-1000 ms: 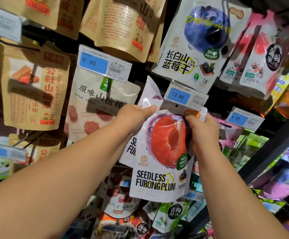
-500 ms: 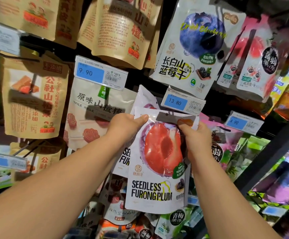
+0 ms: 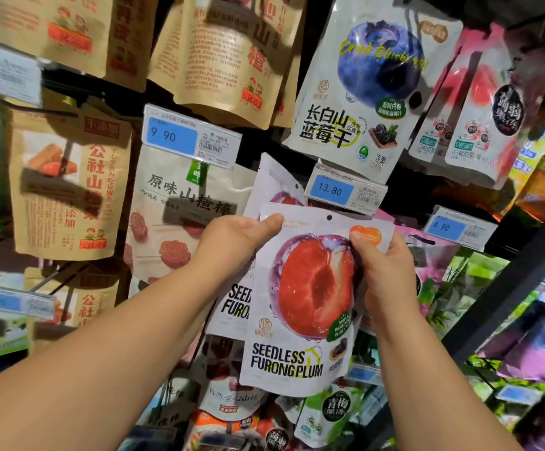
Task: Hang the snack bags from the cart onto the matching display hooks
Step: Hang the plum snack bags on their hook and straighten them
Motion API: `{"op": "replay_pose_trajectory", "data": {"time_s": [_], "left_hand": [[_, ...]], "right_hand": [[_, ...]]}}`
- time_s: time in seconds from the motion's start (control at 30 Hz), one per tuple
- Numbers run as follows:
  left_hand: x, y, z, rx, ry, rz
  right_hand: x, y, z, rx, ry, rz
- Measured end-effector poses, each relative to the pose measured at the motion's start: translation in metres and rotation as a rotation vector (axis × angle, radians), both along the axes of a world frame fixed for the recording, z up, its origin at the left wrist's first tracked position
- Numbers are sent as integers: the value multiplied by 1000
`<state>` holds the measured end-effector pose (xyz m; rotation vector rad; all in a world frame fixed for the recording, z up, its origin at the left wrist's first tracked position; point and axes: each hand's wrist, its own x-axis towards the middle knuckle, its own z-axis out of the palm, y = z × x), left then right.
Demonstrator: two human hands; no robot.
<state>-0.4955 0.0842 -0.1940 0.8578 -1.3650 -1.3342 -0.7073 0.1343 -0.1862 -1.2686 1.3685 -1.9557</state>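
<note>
A single view: a wide-angle camera on the person's head, facing forward at a rack of hanging snack bags (image 3: 355, 92), very near. Both forearms (image 3: 134, 336) reach in from the bottom edge, and the plum bag (image 3: 300, 304), gripped by the left hand (image 3: 238, 237) and right hand (image 3: 386, 271), sits mid-frame.

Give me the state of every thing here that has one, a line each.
front plum bag: off the hook, held by both grips, hang hole empty.
left grip: thumb pinches the front plum bag's top left corner.
right grip: curled round its right edge.
rear plum bag: behind the front one; hung or not, cannot tell.
blueberry bag: hanging on the display.
</note>
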Motion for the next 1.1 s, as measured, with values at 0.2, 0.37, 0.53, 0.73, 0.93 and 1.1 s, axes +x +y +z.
{"op": "replay_pose_trajectory", "data": {"time_s": [0.2,0.37,0.53,0.73,0.93,1.1], "left_hand": [[17,7,-15,-65,145,-142],[25,5,-27,-115,122,-166],[29,9,-31,-103,198,-272],[28,8,-31,-59,197,-301],[11,-3,-6,-55,187,-199],[-12,-6,21,82,329,-234]], "right_hand": [[-3,10,-15,137,137,-135],[10,9,-20,234,313,-195],[22,11,-14,277,361,-202],[19,23,-8,211,122,-24],[16,27,-2,97,57,21],[6,26,3,88,77,-43]]}}
